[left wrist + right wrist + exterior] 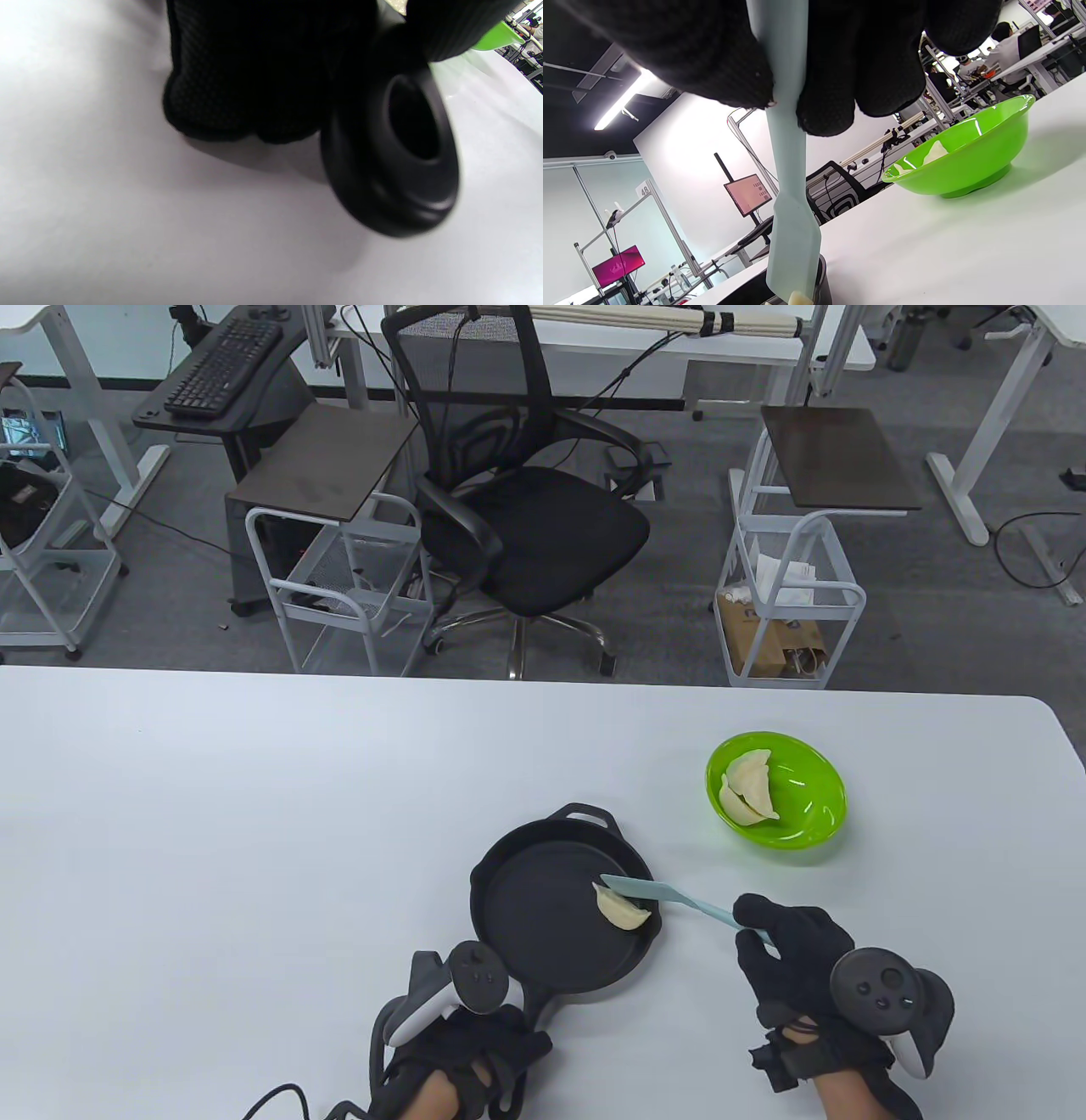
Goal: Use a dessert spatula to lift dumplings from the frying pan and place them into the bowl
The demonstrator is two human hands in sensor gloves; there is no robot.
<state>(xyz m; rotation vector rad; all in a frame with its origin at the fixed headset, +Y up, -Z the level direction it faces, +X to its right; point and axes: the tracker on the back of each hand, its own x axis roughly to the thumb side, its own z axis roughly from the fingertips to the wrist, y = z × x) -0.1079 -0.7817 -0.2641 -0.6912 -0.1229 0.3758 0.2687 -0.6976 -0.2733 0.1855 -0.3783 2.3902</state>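
I see bright, even overhead light and a sharp table view. My left wrist view is blurred and dark up close. A ceiling light strip (pixel 621 101) glares in my right wrist view.

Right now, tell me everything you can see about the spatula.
The spatula is pale blue and looks like smooth plastic or silicone: a thin flat handle widening into a flat blade. The right hand grips the handle end. It reaches left over the rim of the black frying pan, its blade tip at the one dumpling left in the pan.
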